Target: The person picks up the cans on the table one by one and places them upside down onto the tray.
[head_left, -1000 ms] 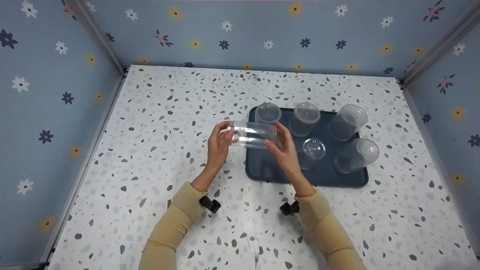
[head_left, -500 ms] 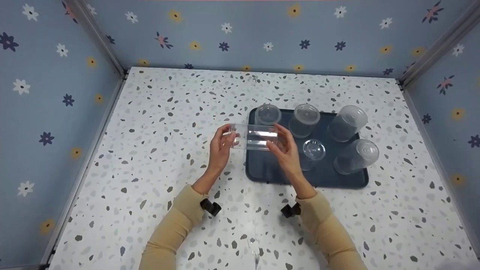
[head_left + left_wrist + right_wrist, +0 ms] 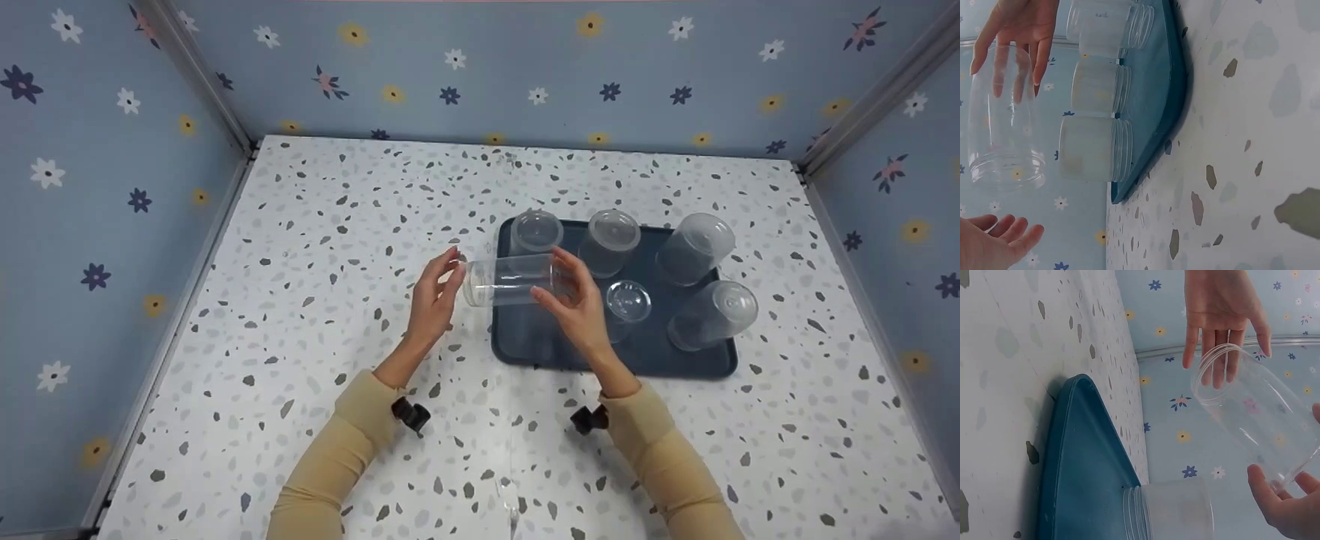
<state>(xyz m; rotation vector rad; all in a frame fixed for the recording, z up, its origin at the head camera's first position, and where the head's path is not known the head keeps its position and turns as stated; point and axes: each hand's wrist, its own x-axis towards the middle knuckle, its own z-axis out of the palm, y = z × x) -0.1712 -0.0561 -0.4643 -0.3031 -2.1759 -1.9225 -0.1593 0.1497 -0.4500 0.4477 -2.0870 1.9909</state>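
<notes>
A clear plastic jar with a threaded mouth lies sideways in the air, over the left part of a dark blue tray. My right hand grips its base end between thumb and fingers. At the mouth end, my left hand is spread with its palm toward the jar. The left wrist view shows a gap between those fingers and the threaded rim. Through the clear wall, nothing shows inside the jar.
Several more clear jars stand mouth down on the tray, among them a back-left jar, a back-right jar and a front-right jar. The speckled white table meets flowered blue panels at the back and sides.
Half a second ago my left fingers touched the jar's mouth end; they have drawn off to the left. The jar now tilts slightly, its mouth end lower in the head view.
</notes>
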